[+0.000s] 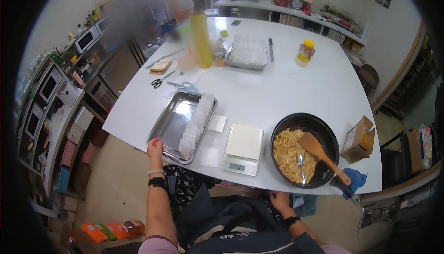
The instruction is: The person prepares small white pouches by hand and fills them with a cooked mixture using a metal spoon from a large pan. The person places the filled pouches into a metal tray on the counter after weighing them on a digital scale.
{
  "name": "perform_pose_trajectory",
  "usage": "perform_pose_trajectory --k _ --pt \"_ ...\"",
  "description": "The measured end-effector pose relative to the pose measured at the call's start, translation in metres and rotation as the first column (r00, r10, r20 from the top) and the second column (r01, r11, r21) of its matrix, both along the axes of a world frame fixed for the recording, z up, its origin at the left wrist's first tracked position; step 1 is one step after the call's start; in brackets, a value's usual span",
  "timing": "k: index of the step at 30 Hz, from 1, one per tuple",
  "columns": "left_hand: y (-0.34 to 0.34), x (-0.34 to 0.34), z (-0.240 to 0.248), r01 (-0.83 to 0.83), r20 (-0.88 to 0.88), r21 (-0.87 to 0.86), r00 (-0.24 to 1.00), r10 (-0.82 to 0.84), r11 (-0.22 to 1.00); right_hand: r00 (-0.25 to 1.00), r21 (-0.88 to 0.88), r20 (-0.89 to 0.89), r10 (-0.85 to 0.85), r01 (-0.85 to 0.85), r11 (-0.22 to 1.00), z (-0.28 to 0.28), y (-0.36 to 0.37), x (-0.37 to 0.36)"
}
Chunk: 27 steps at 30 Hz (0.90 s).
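Note:
My left hand (156, 147) is at the near left corner of a shallow metal tray (175, 117), its fingers curled together. Whether they grip the rim or something small, I cannot make out. Overlapping white paper packets (196, 127) line the tray's right side. My right hand (280, 201) is low by my lap, just below the table edge, with its fingers partly hidden. A digital kitchen scale (243, 148) with a bare white top stands between the tray and a black frying pan (330, 136). Chopped, golden-brown food (290, 154) fills much of the pan. A wooden spatula (319, 154) and a metal spoon (301, 167) rest in it.
White packets (217, 123) lie beside the tray. Scissors (158, 83), a tall yellow cylinder (200, 41), a second tray (247, 64) of white packets and a yellow-lidded jar (306, 48) stand farther back. A cardboard box (358, 140) is right of the pan, whose handle overhangs a blue cloth (355, 179).

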<state>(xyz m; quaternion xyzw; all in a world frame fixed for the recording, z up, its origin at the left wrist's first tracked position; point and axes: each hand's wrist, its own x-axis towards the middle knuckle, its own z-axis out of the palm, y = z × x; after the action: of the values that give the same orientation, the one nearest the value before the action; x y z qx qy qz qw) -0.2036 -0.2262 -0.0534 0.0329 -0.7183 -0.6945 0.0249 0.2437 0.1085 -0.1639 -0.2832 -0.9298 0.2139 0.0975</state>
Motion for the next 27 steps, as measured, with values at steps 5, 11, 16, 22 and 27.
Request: perform_pose_trajectory --k 5,11,16,22,27 --pt "-0.004 -0.006 -0.006 -0.012 0.01 -0.004 1.0 0.012 1.0 0.998 -0.106 0.062 0.011 -0.004 0.994 0.0 0.003 -0.009" --pt "0.004 -0.009 0.001 0.02 0.001 -0.072 1.0 -0.02 0.997 0.977 -0.231 0.185 -0.107 0.149 0.962 0.004 0.003 -0.012" --pt "0.005 0.002 0.007 0.007 -0.004 -0.081 1.0 -0.008 0.997 0.991 -0.127 0.112 -0.074 0.088 0.988 -0.002 0.002 -0.007" --pt "0.002 0.006 0.0 0.004 0.016 -0.097 1.0 -0.002 0.995 0.989 -0.174 0.131 -0.063 0.086 0.981 0.001 -0.002 0.0" --pt "-0.006 -0.009 -0.012 0.033 -0.116 -0.112 0.992 -0.046 0.993 1.0 -0.132 0.024 -0.006 0.009 0.991 0.009 -0.003 -0.006"
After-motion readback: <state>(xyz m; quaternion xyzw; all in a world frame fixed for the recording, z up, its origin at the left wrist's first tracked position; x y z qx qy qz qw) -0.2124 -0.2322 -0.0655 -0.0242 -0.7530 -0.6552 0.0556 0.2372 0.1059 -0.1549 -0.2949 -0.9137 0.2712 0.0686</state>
